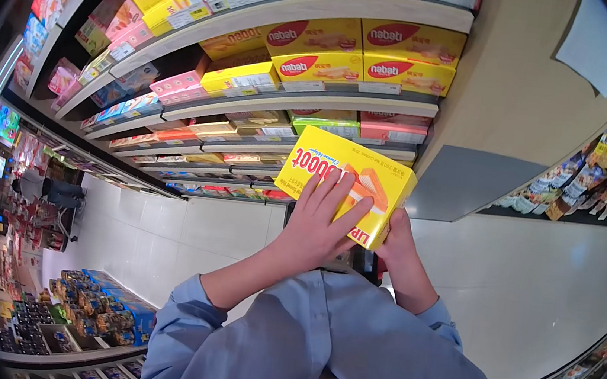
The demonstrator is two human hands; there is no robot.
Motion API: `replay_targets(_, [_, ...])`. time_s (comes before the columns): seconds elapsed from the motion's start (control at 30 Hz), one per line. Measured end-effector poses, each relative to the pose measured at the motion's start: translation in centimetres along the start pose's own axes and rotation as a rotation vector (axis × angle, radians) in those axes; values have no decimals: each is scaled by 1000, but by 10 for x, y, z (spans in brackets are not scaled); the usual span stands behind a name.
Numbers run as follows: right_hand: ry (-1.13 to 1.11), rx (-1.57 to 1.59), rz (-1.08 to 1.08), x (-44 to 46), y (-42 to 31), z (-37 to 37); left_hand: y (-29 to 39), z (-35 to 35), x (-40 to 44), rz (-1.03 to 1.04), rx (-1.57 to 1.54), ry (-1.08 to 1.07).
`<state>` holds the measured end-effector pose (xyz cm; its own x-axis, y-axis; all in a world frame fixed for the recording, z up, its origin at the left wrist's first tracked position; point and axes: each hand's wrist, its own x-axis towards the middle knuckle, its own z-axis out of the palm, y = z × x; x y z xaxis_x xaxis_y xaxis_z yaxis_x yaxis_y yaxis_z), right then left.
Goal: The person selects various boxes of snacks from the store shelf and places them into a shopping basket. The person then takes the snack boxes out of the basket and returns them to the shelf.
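Observation:
A yellow wafer box with red lettering and a picture of wafer bars is held in front of my chest, tilted, its printing upside down to me. My left hand lies across its front, fingers spread on the printed face and covering part of the lettering. At the lower right edge, my right hand grips the box; some of its fingers are hidden behind it. Just beyond the box are shelves stacked with packaged snacks.
Yellow nabati boxes fill an upper shelf beside a beige end panel. Bagged snacks hang at the right. Pale floor tiles run below. A person stands far left, beyond a blue display of goods.

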<state>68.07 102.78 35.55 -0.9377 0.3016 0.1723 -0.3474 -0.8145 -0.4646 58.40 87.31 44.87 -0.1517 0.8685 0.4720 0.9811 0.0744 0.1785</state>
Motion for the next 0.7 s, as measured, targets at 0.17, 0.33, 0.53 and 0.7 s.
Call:
replay_targets(0.17, [173,-202,-66,10,20,48,-35,2,-19,193,-50,320])
replay_targets(0.33, [84,117,-60,32,41,78,-70,-61,-33,371,-216,265])
replay_targets(0.53, [37,415,285,66,88,104,-139,-122,-87,575,-313,4])
replay_targets(0.7, [282,3,350,101,130,112,-185,-163,-115,520,-392,-136])
